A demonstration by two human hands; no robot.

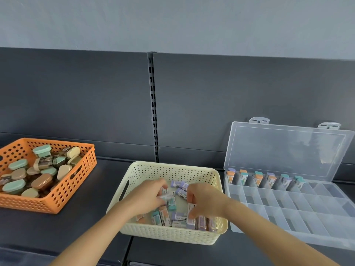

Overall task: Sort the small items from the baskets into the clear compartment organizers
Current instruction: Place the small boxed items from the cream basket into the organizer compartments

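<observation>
A cream basket (172, 234) in front of me holds several small erasers (179, 216) with purple, teal and orange sleeves. Both my hands are inside it. My left hand (148, 194) curls its fingers round a small eraser near the basket's middle. My right hand (205, 202) pinches a purple eraser (191, 212) with its fingertips. To the right lies an open clear compartment organizer (299, 212); its back row holds several erasers (257, 178) standing on end.
An orange basket (57, 200) at the left holds several small oval cases with teal, beige and brown lids. The organizer's lid (284, 150) leans against the dark shelf back panel. A slotted upright (152, 106) runs down behind the cream basket.
</observation>
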